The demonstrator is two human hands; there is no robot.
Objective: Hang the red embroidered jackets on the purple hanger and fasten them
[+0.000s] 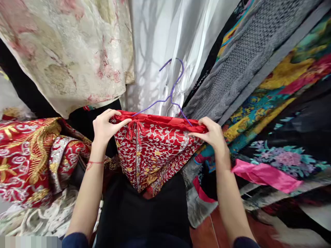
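Stretched between my hands is a red skirt [157, 148] with silver and gold embroidery; a thin red tie hangs at its waistband. My left hand [106, 125] pinches the left end of the waistband, thumb in front. At the right end, my right hand [210, 132] grips the same band between thumb and fingers. A purple wire hanger [171, 98] rises from inside the waist opening, its hook upward and its lower part hidden by the cloth. The skirt's lower part drops toward my lap in folds.
A cream floral cloth [85, 55] hangs at upper left, beside a white curtain [152, 44]. Another red embroidered garment [31, 158] lies at left above white cords [49, 213]. On the right hang a grey knit [248, 58], colourful cloths and a pink ribbon [269, 175].
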